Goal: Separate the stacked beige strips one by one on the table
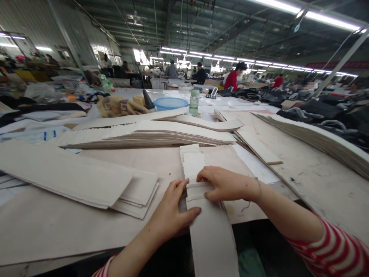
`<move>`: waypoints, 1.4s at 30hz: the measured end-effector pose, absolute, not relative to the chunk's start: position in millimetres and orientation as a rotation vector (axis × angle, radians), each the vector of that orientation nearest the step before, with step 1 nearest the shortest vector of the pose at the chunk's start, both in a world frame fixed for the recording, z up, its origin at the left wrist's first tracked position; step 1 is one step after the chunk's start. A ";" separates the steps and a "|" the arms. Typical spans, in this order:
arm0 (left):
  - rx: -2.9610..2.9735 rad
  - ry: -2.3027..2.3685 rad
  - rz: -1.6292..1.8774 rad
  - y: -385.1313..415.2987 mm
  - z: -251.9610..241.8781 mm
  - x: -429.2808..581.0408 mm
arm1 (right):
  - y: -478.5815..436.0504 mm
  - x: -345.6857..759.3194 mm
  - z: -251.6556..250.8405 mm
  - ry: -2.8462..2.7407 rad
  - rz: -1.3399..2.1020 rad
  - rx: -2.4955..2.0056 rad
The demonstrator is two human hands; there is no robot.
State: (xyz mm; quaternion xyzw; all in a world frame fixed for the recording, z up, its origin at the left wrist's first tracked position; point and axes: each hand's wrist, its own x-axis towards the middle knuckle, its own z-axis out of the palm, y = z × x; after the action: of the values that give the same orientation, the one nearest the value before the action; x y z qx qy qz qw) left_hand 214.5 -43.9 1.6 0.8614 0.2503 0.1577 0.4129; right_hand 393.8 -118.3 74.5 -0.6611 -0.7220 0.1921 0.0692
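A stack of long pale strips [211,234] runs from the table middle over its front edge, with its far ends staggered like steps. My left hand [174,206] rests at the stack's left edge, thumb on the top strip and fingers apart from the thumb. On the right side, my right hand [226,184] has its fingertips and thumb on the staggered layers, curled round them. Left of my hands lies another pile of wide pale pieces [86,177]. Beyond them a tall, fanned stack of strips [150,132] stretches across the table.
A green bottle [194,103] stands behind the fanned stack, beside a blue basin [170,103] and a patterned brown cloth [119,106]. Another strip stack [323,134] lies at the right on a board. Dark goods pile up at the far right. People sit in the background.
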 end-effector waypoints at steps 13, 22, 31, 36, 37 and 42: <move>2.000 0.589 0.505 -53.4 -1.1 212.0 | -121.3 395.0 82.4 -1.987 0.910 -1.785; 1.921 0.563 0.553 -55.7 -1.1 216.7 | -101.5 358.4 77.5 -2.359 0.288 -1.693; 1.834 0.581 0.554 -57.1 0.2 212.2 | -127.8 393.8 70.6 -1.494 0.974 -1.768; 1.771 0.568 0.691 -61.8 -1.8 201.8 | -139.7 394.7 47.2 -1.159 1.190 -1.677; 1.727 0.557 0.709 -65.1 -1.3 198.2 | -139.4 393.5 44.5 -1.165 1.204 -1.663; 1.465 0.477 0.786 -73.9 30.1 175.2 | -131.8 390.8 39.7 -1.412 1.132 -1.675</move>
State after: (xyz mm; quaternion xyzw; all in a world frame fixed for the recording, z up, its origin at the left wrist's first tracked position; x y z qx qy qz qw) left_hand 175.2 -73.9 30.1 0.6447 0.2098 0.3459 0.6487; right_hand 390.8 -131.8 39.7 -0.6409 -0.5401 0.4332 0.3314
